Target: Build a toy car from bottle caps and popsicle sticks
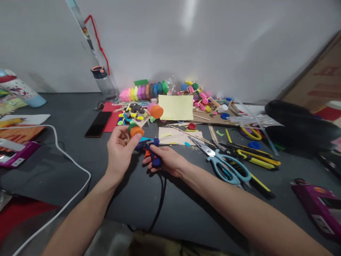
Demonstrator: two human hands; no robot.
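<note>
Pinched in my left hand [119, 147] is a small craft piece made of bottle caps and wooden sticks. An orange cap [136, 132] with a green one behind it sits by my thumb. Light sticks appear to run up from there to another orange cap [156, 111]. My right hand [167, 160] is wrapped round the handle of a blue glue gun [155, 153] with an orange trigger. Its nozzle points left, close to my left fingers and just under the near orange cap; whether they touch is hidden. A black cord hangs from the glue gun's handle.
Blue-handled scissors [230, 167] and yellow-black cutters [255, 158] lie to the right. A phone [98, 124] rests at left on red paper. Behind are a yellow sheet [176, 107], coloured clay packs [145, 91] and loose sticks. A white cable [70, 161] crosses the left side.
</note>
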